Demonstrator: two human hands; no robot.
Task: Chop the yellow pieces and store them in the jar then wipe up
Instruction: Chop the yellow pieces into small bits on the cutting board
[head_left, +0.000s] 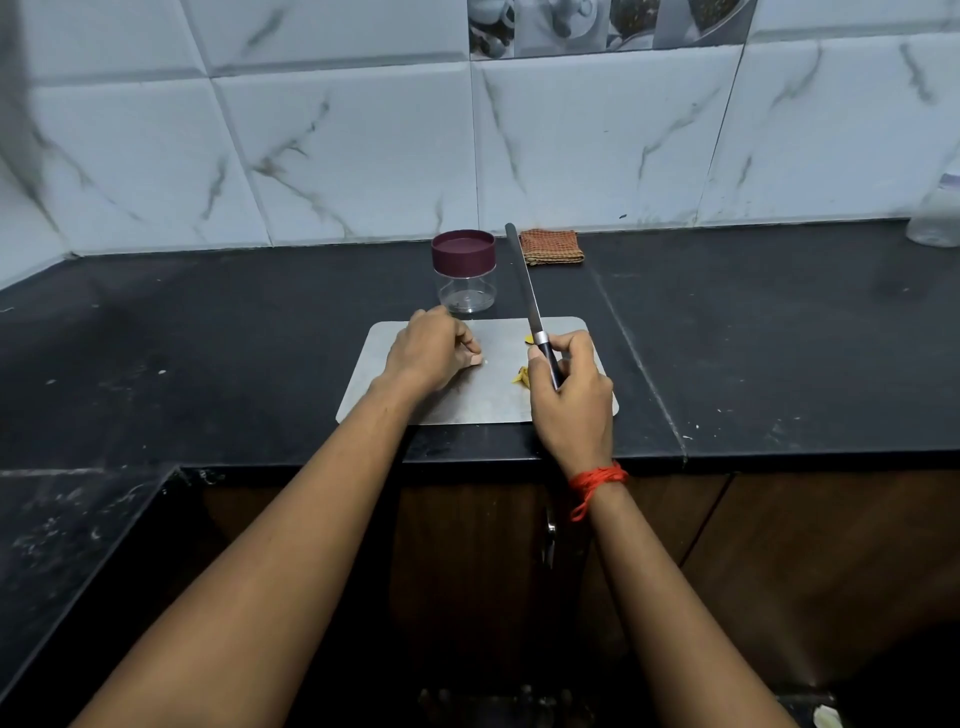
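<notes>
A steel cutting board (467, 400) lies on the black counter. My right hand (571, 395) grips the dark handle of a long knife (522, 280), whose blade points up and away over the board. Small yellow pieces (521, 375) lie on the board just left of that hand, partly hidden by it, and another (528, 339) shows near the blade's base. My left hand (431, 353) rests on the board's left part with fingers curled and fingertips pinched together; whether it holds anything I cannot tell. A clear jar (466, 291) with a maroon lid (463, 251) on it stands behind the board.
A folded orange checked cloth (551, 247) lies against the tiled wall behind the jar. A clear bottle (937, 218) stands at the far right edge. The black counter (208, 332) stretches wide on both sides, with wooden cabinet doors (779, 545) below.
</notes>
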